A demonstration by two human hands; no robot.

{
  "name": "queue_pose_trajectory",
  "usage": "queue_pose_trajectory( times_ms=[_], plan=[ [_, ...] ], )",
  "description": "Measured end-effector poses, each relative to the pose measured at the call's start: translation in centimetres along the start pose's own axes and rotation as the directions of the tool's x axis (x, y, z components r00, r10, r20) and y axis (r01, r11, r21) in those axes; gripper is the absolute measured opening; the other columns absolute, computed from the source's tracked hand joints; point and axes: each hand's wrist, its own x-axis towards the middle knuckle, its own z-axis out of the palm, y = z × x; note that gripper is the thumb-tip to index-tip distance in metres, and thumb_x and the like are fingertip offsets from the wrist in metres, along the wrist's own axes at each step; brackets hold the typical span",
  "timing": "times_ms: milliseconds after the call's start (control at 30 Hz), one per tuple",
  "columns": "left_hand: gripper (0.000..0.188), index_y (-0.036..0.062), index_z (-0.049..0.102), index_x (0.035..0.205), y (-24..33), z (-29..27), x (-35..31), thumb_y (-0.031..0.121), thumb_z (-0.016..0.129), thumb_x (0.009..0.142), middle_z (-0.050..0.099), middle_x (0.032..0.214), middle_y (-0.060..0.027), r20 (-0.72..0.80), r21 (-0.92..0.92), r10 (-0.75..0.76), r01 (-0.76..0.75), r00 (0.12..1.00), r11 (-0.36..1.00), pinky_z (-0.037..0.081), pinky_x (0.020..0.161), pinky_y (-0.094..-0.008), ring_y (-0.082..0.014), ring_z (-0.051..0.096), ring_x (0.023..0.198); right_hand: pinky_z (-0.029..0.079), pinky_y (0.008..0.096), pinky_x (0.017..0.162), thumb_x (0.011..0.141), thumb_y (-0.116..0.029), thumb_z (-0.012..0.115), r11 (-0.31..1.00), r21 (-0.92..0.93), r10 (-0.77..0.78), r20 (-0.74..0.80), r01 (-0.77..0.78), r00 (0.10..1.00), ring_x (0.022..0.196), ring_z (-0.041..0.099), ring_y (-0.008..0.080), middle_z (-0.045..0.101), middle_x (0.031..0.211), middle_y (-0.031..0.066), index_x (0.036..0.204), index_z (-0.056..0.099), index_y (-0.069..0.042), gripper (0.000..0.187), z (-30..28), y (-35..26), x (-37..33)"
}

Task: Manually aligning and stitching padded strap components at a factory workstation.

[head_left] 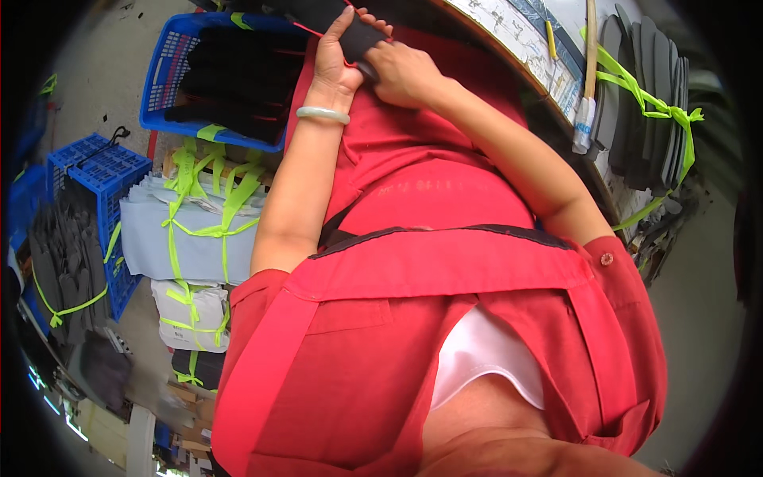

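Note:
Near the top edge, my left hand (338,60) wraps around a dark flat piece with red edging (359,35), its thumb pointing up and its fingertips showing on the far side. My right hand (404,73) is closed on the lower right end of that same piece, its fingers curled and partly hidden. The upper part of the piece runs out of view, so I cannot tell its full shape. Just left of my hands stands a blue plastic basket (148,102) filled with dark flat pieces (230,75), some showing red edges.
Light grey sheets tied with green ribbon (159,238) lie below the basket, above a white bundle (191,314). Further left are a blue crate (119,230) and dark tied pieces (67,262). At right, a worktable (524,48) borders tied grey sole-shaped pieces (648,95) and a wooden-handled tool (588,87).

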Motion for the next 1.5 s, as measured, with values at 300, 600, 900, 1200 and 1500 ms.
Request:
queue_pose_trajectory(
  times_ms=[300, 600, 900, 1200, 1500],
  plan=[
    [0.033, -0.0004, 0.052, 0.102, 0.2, 0.1, -0.1, 0.024, 0.067, 0.087, 0.059, 0.083, -0.0098, 0.1, -0.117, -0.052, 0.063, 0.994, 0.991, 0.047, 0.095, -0.0464, -0.026, 0.06, 0.084, 0.055, 0.0442, 0.072, 0.072, -0.009, 0.059, 0.997, 0.035, -0.068, -0.095, 0.072, 0.993, 0.085, 0.063, 0.0374, 0.054, 0.127, 0.0058, 0.129, 0.048, -0.016, 0.058, -1.0, -0.4, -3.5],
    [0.042, -0.0018, 0.055, 0.107, 0.5, 1.7, -1.1, 0.036, 0.061, 0.091, 0.063, 0.096, -0.0155, -0.05, 0.018, 0.03, -0.029, 0.998, 0.999, 0.047, 0.097, -0.0478, -0.0322, 0.062, 0.098, 0.054, 0.0443, 0.072, 0.069, -0.008, 0.062, 0.998, 0.029, -0.046, -0.052, 0.047, 0.998, 0.09, 0.062, 0.0341, 0.058, 0.119, 0.0085, 0.129, 0.049, -0.014, 0.061, -1.3, -0.3, -3.9],
    [0.018, 0.0012, 0.058, 0.096, 0.7, 0.2, -0.1, 0.015, 0.063, 0.087, 0.063, 0.085, -0.0106, -0.067, 0.013, 0.009, -0.008, 0.998, 1.0, 0.048, 0.095, -0.048, -0.0289, 0.063, 0.087, 0.053, 0.0394, 0.073, 0.077, -0.013, 0.058, 0.948, -0.186, -0.3, -0.248, 0.259, 0.921, 0.092, 0.062, 0.0314, 0.055, 0.122, 0.0041, 0.129, 0.051, -0.016, 0.052, -0.8, 1.3, -3.2],
    [0.026, -0.0046, 0.055, 0.107, 0.0, 0.9, -0.8, 0.017, 0.057, 0.092, 0.063, 0.105, -0.0193, -0.028, 0.108, -0.043, 0.046, 0.999, 0.993, 0.045, 0.1, -0.0441, -0.0308, 0.06, 0.104, 0.054, 0.0407, 0.061, 0.083, -0.006, 0.051, 0.993, -0.043, -0.115, -0.172, 0.109, 0.978, 0.078, 0.067, 0.0296, 0.059, 0.114, 0.0048, 0.123, 0.053, -0.016, 0.041, 0.3, 1.4, -1.3],
    [0.014, 0.001, 0.059, 0.095, 0.3, 0.6, -0.2, 0.01, 0.063, 0.085, 0.064, 0.089, -0.0157, -0.045, 0.152, 0.037, -0.03, 0.998, 0.988, 0.051, 0.09, -0.0426, -0.0288, 0.063, 0.088, 0.054, 0.0394, 0.065, 0.084, -0.007, 0.05, 0.986, -0.119, -0.143, -0.218, 0.12, 0.965, 0.083, 0.066, 0.029, 0.064, 0.099, 0.0099, 0.102, 0.058, -0.01, 0.02, 0.8, 0.8, 1.1]
  ],
)
